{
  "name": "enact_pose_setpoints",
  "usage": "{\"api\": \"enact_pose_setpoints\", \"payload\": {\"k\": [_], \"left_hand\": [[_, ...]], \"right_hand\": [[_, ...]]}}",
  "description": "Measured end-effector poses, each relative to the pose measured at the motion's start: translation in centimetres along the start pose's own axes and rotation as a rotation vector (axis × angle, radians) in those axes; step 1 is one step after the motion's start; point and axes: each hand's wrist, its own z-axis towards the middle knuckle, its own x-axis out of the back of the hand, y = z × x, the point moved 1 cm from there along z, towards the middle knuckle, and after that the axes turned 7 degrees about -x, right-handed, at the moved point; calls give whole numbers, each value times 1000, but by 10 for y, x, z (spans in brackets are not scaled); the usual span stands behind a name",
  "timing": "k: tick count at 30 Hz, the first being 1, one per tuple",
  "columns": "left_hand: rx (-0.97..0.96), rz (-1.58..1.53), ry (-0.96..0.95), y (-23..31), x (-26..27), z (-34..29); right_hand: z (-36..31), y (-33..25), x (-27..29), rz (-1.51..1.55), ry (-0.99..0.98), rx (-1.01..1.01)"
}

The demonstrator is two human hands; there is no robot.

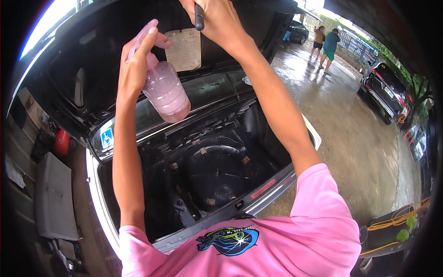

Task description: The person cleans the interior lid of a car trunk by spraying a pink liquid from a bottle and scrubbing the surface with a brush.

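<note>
My left hand [131, 69] is raised and wrapped round the neck of a translucent pink spray bottle [167, 92], fingers at its pink trigger head. Pinkish liquid shows in the bottle, which is tilted. Higher up, at the top edge, my right hand [219, 23] is closed on a tool with a black handle [199, 18]; its working end is out of sight. Both hands are in front of the raised black underside of a car's trunk lid [87, 60]. A worn paper label [184, 48] is stuck there. Below my arms lies the open trunk [221, 173], with a round spare-wheel well.
A grey panel [55, 196] leans at the left, near a red rounded object [61, 141]. Wet concrete floor [350, 152] stretches to the right. Two people [329, 48] stand far off near a dark car [297, 33]; another dark vehicle [385, 90] is parked at the right. Orange cord [397, 219] lies lower right.
</note>
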Motion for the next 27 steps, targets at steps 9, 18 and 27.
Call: {"api": "enact_pose_setpoints", "payload": {"k": [9, 18, 27], "left_hand": [[38, -13, -5, -3, -5, -1], [51, 35, -24, 5, 0, -3], [9, -2, -65, 4, -16, 7]], "right_hand": [[-1, 6, 1, -31, 130, 304], [9, 43, 30, -33, 252, -8], [7, 74, 35, 226, 200, -168]]}}
